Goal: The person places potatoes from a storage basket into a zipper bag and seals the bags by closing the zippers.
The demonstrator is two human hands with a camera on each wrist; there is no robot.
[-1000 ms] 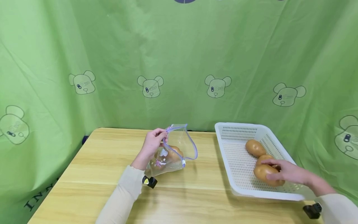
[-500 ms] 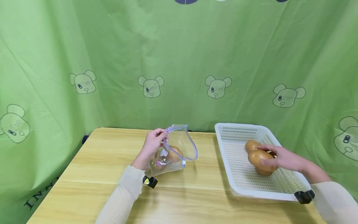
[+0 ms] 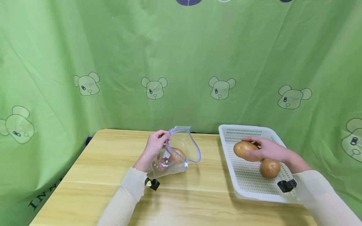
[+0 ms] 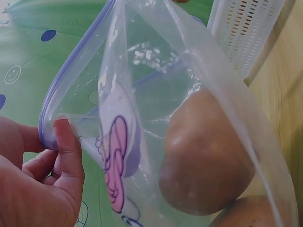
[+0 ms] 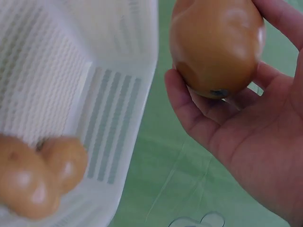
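My left hand (image 3: 155, 145) pinches the blue zip rim of a clear plastic bag (image 3: 181, 150) and holds its mouth open above the wooden table (image 3: 113, 175). The left wrist view shows the thumb (image 4: 66, 151) on the rim and two potatoes (image 4: 203, 156) inside the bag (image 4: 142, 94). My right hand (image 3: 268, 150) grips a brown potato (image 3: 245, 150) lifted over the white perforated basket (image 3: 240, 182). In the right wrist view that potato (image 5: 215, 45) sits in the curled fingers (image 5: 189, 104). Another potato (image 3: 270, 168) lies in the basket.
A green cloth with bear prints (image 3: 220, 88) hangs behind and around the table. The basket (image 5: 71, 71) stands at the table's right side; the right wrist view shows two potatoes (image 5: 42, 172) lying in it. Bare wood lies between bag and basket.
My right hand has picked a potato out of the basket and carried it up and left toward the bag. The left hand and the bag have stayed still.
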